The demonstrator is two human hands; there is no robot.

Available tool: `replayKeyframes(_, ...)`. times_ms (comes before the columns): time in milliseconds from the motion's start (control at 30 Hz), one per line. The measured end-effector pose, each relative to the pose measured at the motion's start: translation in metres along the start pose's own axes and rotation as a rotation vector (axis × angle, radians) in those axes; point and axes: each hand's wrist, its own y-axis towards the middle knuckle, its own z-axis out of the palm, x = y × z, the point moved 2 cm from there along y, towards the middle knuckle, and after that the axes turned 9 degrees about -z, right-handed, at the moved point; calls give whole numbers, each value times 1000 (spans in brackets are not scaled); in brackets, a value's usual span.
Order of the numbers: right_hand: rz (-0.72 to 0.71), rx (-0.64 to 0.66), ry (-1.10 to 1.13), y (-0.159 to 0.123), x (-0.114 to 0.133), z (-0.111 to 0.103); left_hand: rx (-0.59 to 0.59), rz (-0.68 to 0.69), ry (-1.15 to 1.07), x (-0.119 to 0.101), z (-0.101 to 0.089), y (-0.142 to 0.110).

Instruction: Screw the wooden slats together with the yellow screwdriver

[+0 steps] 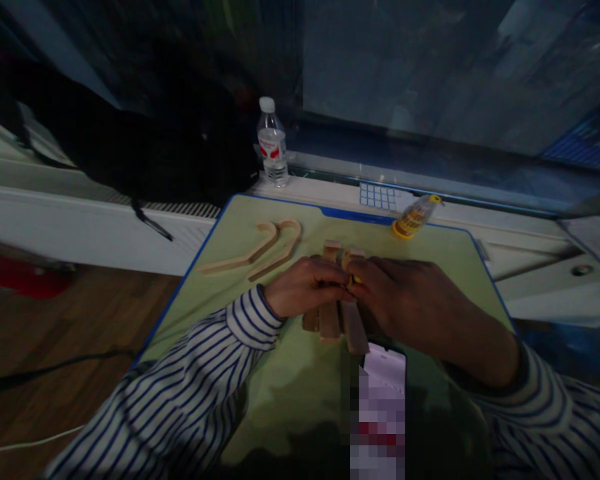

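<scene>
Over the middle of the table, my left hand (pixel 313 283) and my right hand (pixel 405 293) meet with their fingertips together. A small yellow piece (pixel 355 280) shows at the fingertips of my right hand; its kind is not clear. The fingers of my left hand are pinched beside it, and what they grip is hidden. Beneath both hands lie wooden strips, a left one (pixel 330 323) and a right one (pixel 355 330), with wooden block ends (pixel 333 247) showing beyond the fingers. Two hook-shaped wooden pieces (pixel 286 250) lie flat to the left.
The green table (pixel 280 400) has a blue edge. A phone (pixel 385 373) lies near me, partly pixelated. At the far edge stands a yellow-capped bottle (pixel 414 219). A water bottle (pixel 273 147) and a black bag (pixel 170 147) are on the ledge behind.
</scene>
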Motion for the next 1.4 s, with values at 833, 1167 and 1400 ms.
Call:
replayKeyframes(833,89,-69,-6,-6,-1,-4,-132,10,107,-1,4,2)
replayKeyframes(1167,-10,-47,37,-10,-3,-6,-140,21,32,-3,4,1)
replayKeyframes(1400,-5,-64,63,-12,-2,-2,-138,36,37,-1,5,0)
